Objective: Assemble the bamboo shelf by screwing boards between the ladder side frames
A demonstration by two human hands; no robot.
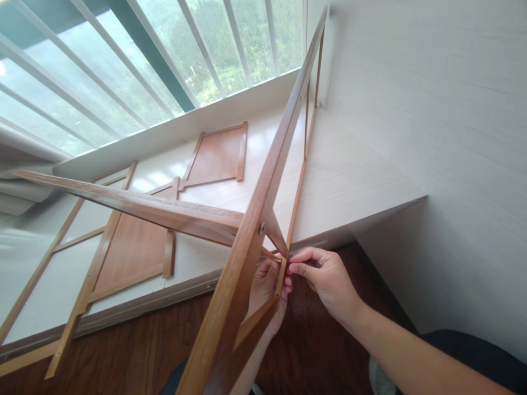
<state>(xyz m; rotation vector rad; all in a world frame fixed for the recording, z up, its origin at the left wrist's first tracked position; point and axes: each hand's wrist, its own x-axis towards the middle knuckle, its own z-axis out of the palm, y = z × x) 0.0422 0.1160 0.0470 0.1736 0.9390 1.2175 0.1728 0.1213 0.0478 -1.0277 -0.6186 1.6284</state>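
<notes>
Both hands met at the lower corner of the folding wooden frame [251,230], tilted up over the white ledge [349,181]. The right hand [325,277] pinched a thin slat [297,192]; the left hand [265,296] clasped the joint behind it. Seating that slat seemed the step in hand, needing steady alignment. Loose shelf panels [218,156] lay on the ledge.

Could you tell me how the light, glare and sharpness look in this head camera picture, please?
Head view: bright daylight through the window washes out its left part, and glare patches lie on the white ledge. The wooden frame and both hands, left and right, are fairly sharp. The left edge looks smeared, and wide-angle distortion bends the straight lines.
</notes>
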